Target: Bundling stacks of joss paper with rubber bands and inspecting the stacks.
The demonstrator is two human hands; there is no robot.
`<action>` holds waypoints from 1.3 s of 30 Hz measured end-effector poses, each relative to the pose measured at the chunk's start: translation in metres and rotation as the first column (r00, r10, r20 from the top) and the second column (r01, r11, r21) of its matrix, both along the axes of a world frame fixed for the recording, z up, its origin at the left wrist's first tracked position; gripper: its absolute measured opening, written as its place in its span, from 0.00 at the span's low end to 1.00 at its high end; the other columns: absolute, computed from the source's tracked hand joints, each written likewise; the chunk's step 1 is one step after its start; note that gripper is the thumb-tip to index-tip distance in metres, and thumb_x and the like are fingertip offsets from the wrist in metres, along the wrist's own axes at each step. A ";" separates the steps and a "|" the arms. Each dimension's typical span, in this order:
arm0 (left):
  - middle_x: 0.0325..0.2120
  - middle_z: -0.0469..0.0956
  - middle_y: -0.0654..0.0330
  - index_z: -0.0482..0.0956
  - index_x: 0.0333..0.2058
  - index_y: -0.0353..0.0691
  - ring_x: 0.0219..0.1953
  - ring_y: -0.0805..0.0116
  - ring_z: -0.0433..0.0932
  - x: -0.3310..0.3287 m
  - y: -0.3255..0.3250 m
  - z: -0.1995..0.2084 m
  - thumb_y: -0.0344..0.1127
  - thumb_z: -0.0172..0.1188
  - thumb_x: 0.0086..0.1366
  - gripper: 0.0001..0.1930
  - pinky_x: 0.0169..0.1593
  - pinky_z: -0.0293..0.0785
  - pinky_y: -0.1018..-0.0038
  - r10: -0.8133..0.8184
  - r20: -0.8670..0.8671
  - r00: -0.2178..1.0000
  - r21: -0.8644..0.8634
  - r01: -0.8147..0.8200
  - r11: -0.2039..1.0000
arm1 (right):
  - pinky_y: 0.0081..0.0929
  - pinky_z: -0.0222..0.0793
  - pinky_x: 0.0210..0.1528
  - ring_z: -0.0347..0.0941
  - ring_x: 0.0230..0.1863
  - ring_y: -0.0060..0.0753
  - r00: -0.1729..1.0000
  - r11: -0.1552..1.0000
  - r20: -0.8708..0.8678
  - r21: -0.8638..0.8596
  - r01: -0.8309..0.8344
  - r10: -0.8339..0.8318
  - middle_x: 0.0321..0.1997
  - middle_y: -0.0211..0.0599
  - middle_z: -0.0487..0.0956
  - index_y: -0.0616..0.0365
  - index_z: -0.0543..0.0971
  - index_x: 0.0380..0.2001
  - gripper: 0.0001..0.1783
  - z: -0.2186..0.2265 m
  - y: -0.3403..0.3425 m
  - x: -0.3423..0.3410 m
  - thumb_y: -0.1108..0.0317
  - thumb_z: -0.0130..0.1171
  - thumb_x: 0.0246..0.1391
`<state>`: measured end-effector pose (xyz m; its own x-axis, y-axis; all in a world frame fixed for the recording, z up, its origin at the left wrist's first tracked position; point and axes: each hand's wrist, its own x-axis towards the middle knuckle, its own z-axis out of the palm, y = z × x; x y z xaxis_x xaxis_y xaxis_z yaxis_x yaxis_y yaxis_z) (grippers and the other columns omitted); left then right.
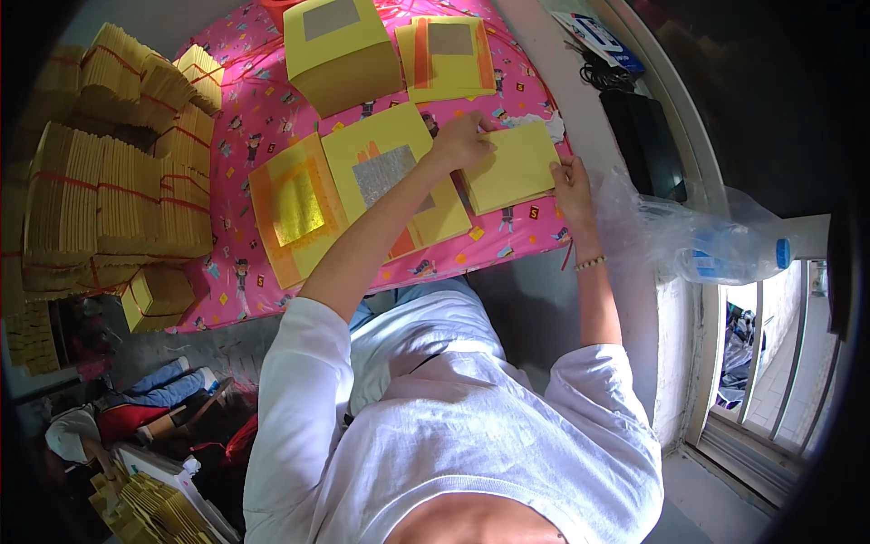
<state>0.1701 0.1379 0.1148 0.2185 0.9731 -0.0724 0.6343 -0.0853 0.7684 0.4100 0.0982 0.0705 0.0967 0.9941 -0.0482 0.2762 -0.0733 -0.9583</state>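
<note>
A small stack of plain yellow paper sheets (513, 169) lies near the table's right side. My left hand (462, 143) reaches across to its left edge, fingers curled and closed on the sheets. At the stack's right edge, my right hand (573, 186) pinches the side between thumb and fingers. Left of the stack lie yellow sheets with a silver foil square (385, 174), partly covered by my left forearm. Farther left is a sheet with a gold foil square (300, 208) on an orange patch. A bead bracelet circles my right wrist.
Behind stand a tall yellow paper stack (344, 77) and a lower one (449, 59) on the pink patterned tablecloth (237, 172). Tied bundles (118, 195) pile up at left. A plastic bag with a bottle (725, 254) hangs right. Another person (77, 435) sits at lower left.
</note>
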 end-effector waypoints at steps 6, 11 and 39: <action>0.36 0.80 0.49 0.76 0.40 0.40 0.42 0.52 0.78 0.006 0.000 -0.016 0.36 0.67 0.49 0.18 0.44 0.73 0.61 -0.015 -0.066 0.998 0.055 0.018 0.998 | 0.36 0.72 0.36 0.74 0.35 0.41 0.974 0.987 0.227 0.157 -0.015 -0.021 0.37 0.46 0.75 0.63 0.69 0.40 0.12 0.017 -0.014 -0.007 0.68 0.54 0.57; 0.35 0.79 0.48 0.75 0.39 0.38 0.41 0.53 0.78 0.010 -0.008 -0.011 0.34 0.64 0.50 0.17 0.44 0.73 0.61 0.016 -0.159 0.987 0.102 0.001 0.995 | 0.43 0.60 0.48 0.65 0.47 0.47 0.712 0.827 0.672 0.508 -0.240 -0.206 0.43 0.42 0.72 0.57 0.73 0.43 0.18 0.059 -0.031 -0.034 0.66 0.62 0.48; 0.32 0.72 0.55 0.75 0.34 0.40 0.39 0.54 0.70 -0.096 -0.210 0.038 0.34 0.71 0.44 0.18 0.42 0.68 0.63 0.200 -0.199 0.959 0.334 -0.126 0.934 | 0.35 0.65 0.46 0.70 0.44 0.40 0.615 0.541 0.621 0.338 -0.770 0.486 0.40 0.36 0.75 0.56 0.79 0.36 0.17 0.106 -0.066 -0.109 0.67 0.68 0.39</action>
<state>0.0743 -0.0725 0.1526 0.0691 0.9742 0.2148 0.8131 -0.1797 0.5536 0.3012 0.0317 0.1765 -0.6978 0.6180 0.3622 0.3906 0.7521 -0.5308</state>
